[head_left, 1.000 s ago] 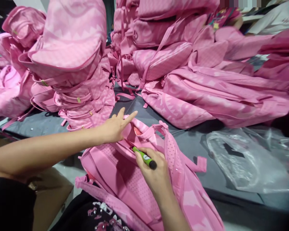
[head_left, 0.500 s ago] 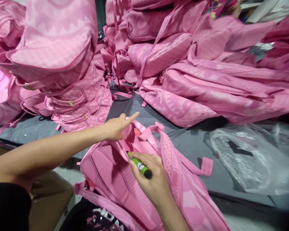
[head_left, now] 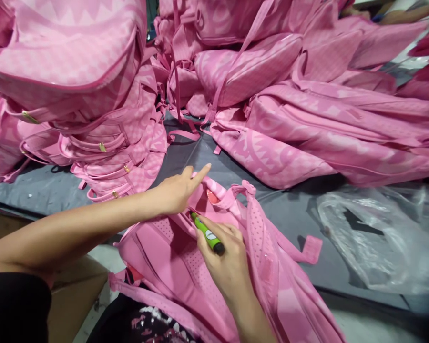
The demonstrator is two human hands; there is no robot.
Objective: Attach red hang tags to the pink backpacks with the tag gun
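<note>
A pink backpack (head_left: 150,252) lies tilted across the table edge and my lap, its dotted back panel and straps facing me. My left hand (head_left: 177,191) grips its top edge, with one finger stretched out past the fabric; the other fingertips are partly hidden. In my right hand (head_left: 224,252) is a green marker (head_left: 210,237) with a black end. The marker's front end points at the fabric just below my left hand; whether the tip touches cannot be made out. A red patch (head_left: 211,196) shows beside the top loop.
Stacked pink backpacks (head_left: 67,66) rise at the left, and more pink backpacks (head_left: 282,138) lie piled at the back and right. A see-through plastic bag (head_left: 389,252) rests on the grey table (head_left: 186,159) at the right. A cardboard box (head_left: 75,290) stands below left.
Both hands have shifted slightly against the backpack, and the marker's front end sits nearer my left hand. The whole view has moved a little. Both hands keep their grips.
</note>
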